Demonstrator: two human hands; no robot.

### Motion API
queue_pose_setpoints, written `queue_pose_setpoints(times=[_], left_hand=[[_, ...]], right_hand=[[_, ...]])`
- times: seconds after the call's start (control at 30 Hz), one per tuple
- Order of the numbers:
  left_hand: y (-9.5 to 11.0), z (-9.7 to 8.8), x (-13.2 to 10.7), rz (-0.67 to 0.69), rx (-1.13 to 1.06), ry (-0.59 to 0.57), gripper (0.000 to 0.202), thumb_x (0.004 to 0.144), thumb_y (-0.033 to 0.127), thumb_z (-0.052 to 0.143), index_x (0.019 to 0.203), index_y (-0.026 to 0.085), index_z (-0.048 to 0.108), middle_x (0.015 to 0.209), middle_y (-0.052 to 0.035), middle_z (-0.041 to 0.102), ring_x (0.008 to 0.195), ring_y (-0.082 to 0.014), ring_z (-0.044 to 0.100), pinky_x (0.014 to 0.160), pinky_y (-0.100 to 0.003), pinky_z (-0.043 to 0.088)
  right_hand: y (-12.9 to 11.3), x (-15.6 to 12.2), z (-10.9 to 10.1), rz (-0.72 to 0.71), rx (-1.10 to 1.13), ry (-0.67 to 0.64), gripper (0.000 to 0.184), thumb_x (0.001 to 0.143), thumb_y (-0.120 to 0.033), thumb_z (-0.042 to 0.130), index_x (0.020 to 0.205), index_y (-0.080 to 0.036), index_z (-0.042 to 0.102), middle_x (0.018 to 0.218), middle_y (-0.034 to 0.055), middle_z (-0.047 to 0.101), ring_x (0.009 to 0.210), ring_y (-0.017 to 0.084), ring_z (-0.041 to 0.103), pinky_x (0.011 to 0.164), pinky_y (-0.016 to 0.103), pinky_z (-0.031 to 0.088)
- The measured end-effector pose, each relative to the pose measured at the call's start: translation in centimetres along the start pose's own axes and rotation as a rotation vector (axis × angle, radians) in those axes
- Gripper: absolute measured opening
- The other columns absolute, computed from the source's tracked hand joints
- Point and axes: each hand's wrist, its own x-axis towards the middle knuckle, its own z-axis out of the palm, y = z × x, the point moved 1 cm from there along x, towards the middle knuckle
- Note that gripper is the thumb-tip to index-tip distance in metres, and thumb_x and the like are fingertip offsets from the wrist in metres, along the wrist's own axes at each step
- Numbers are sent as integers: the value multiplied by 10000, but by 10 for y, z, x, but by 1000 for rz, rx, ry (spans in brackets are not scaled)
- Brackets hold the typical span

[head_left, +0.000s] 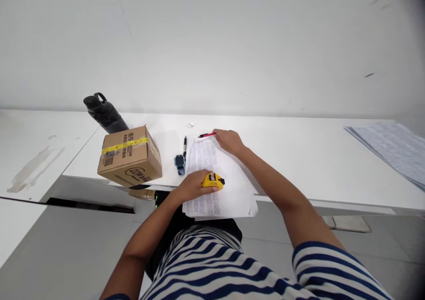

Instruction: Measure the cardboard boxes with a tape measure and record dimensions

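Yellow tape measure (211,181) sat over the paper stack (236,202), fingers of the left hand (195,185) grasping it, those of the right hand (229,141) pinching the red pen (208,134) by the stack's far edge; light, steady grips seemed wisest.

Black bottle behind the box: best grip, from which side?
Probably the loop atop the bottle, coming from above: it sticks out in plain view, while the box hides the bottle's base from the front.

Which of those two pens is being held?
The red pen, whose end is in the right hand; the black pen lies unheld, left of the papers.
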Motion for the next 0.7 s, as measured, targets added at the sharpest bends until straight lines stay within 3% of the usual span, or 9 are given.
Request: queue_pose_setpoints(times=[0.1, 0.17, 0.23, 0.3, 0.37, 0.47, 0.53, 0.7], left_hand=[[-2, 1, -2, -36, -51, 1, 488, 809, 550, 674, 1191, 252, 625, 1133, -56, 705, 1003, -262, 663, 844, -375, 502], [-1, 1, -2, -50, -59, 5, 459, 806, 541, 679, 1163, 255, 636, 1110, -46, 710, 975, -254, 666, 817, -364, 504], [-1, 0, -2, -60, -60, 15, 451, 798, 527, 692, 1155, 257, 641, 1087, -41, 715, 947, -247, 667, 797, -357, 504], [0, 0, -1, -68, -65, 23, 451, 788, 511, 706, 1154, 255, 644, 1071, -38, 716, 929, -242, 665, 786, -352, 503], [1, 0, 0, -79, -63, 15, 449, 787, 500, 710, 1153, 250, 640, 1070, -36, 712, 933, -238, 664, 785, -345, 503], [3, -2, 2, -106, -38, -18, 467, 793, 497, 707, 1167, 231, 619, 1090, -39, 696, 954, -235, 655, 798, -342, 502], [4, -3, 2, -125, -30, -46, 491, 799, 516, 697, 1180, 220, 605, 1094, -40, 687, 953, -228, 646, 798, -338, 501], [3, -4, 3, -111, -60, -75, 503, 801, 517, 700, 1194, 224, 587, 1134, -39, 669, 992, -216, 627, 835, -332, 496]], right_hand=[[-5, -38, 1, 143, 464, 183, 441, 970, -589, 385, 959, -202, 597, 781, 29, 638, 712, 186, 584, 662, 299, 441], [-10, -60, 8, 163, 727, 119, 542, 942, -680, 347, 824, -211, 589, 675, 2, 569, 659, 176, 546, 639, 302, 437], [-17, -73, 16, 144, 872, 2, 589, 958, -681, 279, 870, -207, 617, 616, -16, 528, 615, 167, 518, 629, 303, 429], [-22, -77, 21, 164, 920, -44, 562, 962, -661, 309, 924, -204, 634, 617, -17, 549, 609, 165, 526, 635, 304, 431], [-25, -75, 22, 221, 899, -24, 508, 934, -646, 417, 765, -207, 609, 640, 3, 585, 652, 174, 573, 648, 308, 437], [-27, -72, 22, 285, 883, -1, 529, 868, -622, 555, 545, -229, 407, 592, 4, 545, 710, 205, 631, 626, 304, 426], [-27, -72, 22, 297, 893, -1, 539, 849, -597, 587, 533, -235, 342, 570, -6, 514, 697, 206, 631, 599, 300, 407], [-25, -73, 26, 288, 866, -13, 502, 849, -566, 583, 542, -233, 367, 573, -4, 519, 625, 175, 557, 570, 305, 386]])
